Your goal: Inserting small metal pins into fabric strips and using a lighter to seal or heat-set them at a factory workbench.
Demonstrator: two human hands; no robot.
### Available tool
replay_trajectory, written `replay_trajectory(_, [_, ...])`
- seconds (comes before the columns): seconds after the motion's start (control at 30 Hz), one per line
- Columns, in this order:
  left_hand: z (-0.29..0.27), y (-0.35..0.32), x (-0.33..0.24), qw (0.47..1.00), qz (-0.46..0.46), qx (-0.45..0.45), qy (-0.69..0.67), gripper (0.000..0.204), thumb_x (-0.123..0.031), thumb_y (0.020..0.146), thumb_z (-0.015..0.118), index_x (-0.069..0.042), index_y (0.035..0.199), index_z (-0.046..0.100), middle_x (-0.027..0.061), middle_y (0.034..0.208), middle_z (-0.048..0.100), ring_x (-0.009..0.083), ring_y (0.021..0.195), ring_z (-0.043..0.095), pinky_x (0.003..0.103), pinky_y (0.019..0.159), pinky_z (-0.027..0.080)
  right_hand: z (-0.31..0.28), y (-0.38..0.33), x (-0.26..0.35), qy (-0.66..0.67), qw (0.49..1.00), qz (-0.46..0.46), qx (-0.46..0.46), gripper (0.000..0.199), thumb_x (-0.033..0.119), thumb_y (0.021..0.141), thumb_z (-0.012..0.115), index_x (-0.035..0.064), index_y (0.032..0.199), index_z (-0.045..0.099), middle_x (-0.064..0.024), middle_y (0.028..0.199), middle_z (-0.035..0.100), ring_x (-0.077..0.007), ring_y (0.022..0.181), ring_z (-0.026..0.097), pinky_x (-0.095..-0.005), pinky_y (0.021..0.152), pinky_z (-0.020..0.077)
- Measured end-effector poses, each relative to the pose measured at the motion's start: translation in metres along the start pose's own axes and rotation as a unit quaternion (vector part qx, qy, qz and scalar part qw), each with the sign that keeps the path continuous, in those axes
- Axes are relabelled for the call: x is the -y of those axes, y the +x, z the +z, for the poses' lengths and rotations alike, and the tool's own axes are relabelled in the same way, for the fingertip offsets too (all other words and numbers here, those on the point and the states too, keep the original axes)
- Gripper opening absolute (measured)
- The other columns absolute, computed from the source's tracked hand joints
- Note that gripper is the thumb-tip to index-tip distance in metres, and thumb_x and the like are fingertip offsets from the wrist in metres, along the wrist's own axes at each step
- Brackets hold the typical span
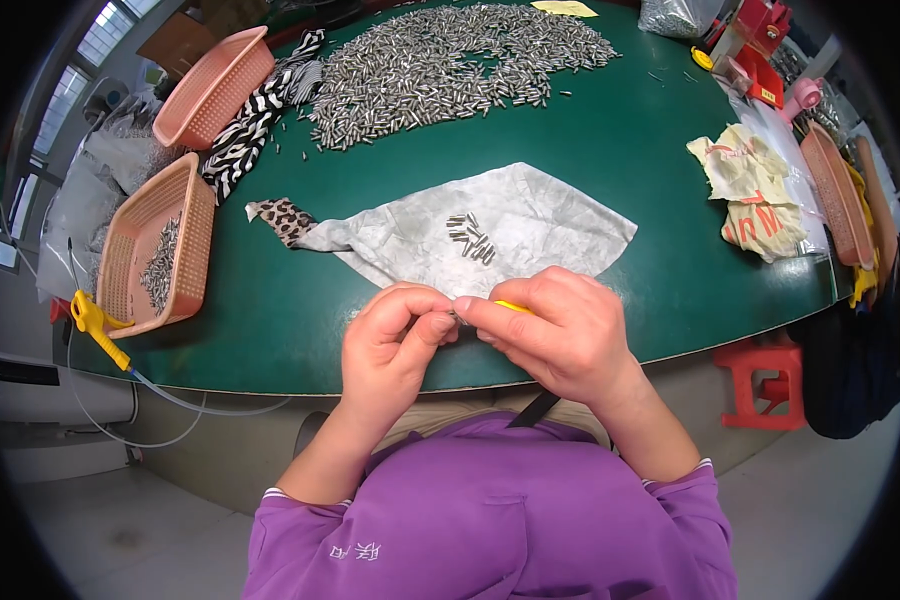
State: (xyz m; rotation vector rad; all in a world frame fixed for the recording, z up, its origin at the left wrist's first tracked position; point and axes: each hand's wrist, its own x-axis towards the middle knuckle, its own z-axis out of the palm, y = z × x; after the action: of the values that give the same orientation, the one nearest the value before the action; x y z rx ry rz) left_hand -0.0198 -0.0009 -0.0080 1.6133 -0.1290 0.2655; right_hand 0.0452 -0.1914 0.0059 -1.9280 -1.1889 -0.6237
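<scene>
My left hand [395, 335] and my right hand [560, 325] meet at the fingertips over the table's near edge. The left thumb and forefinger pinch a tiny metal piece [457, 317], mostly hidden by the fingers. In my right hand is a yellow-handled tool [513, 306]; its tip is covered, so its kind does not show. Just beyond the hands lies a grey-white cloth [560, 225], with several small silver metal pins [470, 238] grouped on it. A leopard-print scrap [283, 222] touches the cloth's left end.
A large heap of silver pins [400, 75] covers the far green table [630, 130]. At left stand two pink baskets, the nearer basket [192, 255] holding pins, beside a yellow air gun [95, 325] with a hose. Crumpled cream cloth [755, 190] lies right; a red stool [760, 385] stands below.
</scene>
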Motion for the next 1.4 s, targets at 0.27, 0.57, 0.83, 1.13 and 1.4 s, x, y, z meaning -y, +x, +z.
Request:
replay_trajectory(0.27, [0.0003,0.0023,-0.0019,0.999,-0.008,0.012,0.044,0.006,-0.005,0.093,0.065,0.000,0.090,0.065,0.0063,0.085,0.065,0.0125,0.071,0.061,0.026,0.065,0.049,-0.0008,-0.0001,-0.0019,-0.018,1.000,-0.002,0.014,0.031,0.016,0.073,0.077,0.0136,0.104,0.074,0.0004,0.083,0.067,-0.0175,0.061,0.056,-0.0299,0.052,0.0442])
replay_trajectory(0.57, [0.0012,-0.0009,-0.0014,1.000,-0.025,-0.003,-0.008,0.004,-0.004,0.094,0.065,0.000,0.093,0.064,0.0049,0.086,0.063,0.0099,0.073,0.061,0.024,0.066,0.049,0.0007,0.0001,-0.0005,-0.003,1.000,0.012,-0.007,0.031,0.013,0.072,0.077,0.0131,0.103,0.074,0.0003,0.082,0.067,-0.0171,0.061,0.057,-0.0298,0.052,0.0448])
replay_trajectory(0.83, [0.0014,-0.0019,0.0020,1.000,-0.010,-0.015,-0.015,0.005,-0.005,0.093,0.066,0.000,0.093,0.064,0.0051,0.087,0.063,0.0099,0.073,0.061,0.023,0.066,0.050,0.0024,-0.0013,-0.0008,0.006,1.000,0.009,-0.005,0.031,0.013,0.072,0.077,0.0127,0.103,0.074,-0.0004,0.081,0.067,-0.0173,0.062,0.058,-0.0299,0.052,0.0451])
replay_trajectory(1.13, [0.0002,0.0000,0.0012,0.999,-0.037,-0.004,-0.007,0.007,-0.007,0.094,0.066,0.000,0.093,0.064,0.0042,0.086,0.063,0.0092,0.073,0.060,0.023,0.066,0.050,0.0009,0.0011,-0.0003,-0.024,1.000,0.004,0.003,0.032,0.014,0.071,0.077,0.0136,0.103,0.075,0.0005,0.081,0.066,-0.0169,0.061,0.057,-0.0296,0.052,0.0450])
replay_trajectory(1.4, [0.0012,-0.0014,-0.0007,0.998,-0.045,-0.013,-0.035,0.007,-0.007,0.094,0.066,0.000,0.093,0.063,0.0035,0.086,0.063,0.0086,0.073,0.060,0.023,0.067,0.050,0.0006,0.0008,0.0006,-0.007,1.000,0.009,-0.004,0.032,0.013,0.071,0.078,0.0128,0.103,0.075,0.0002,0.082,0.067,-0.0169,0.061,0.058,-0.0292,0.052,0.0454])
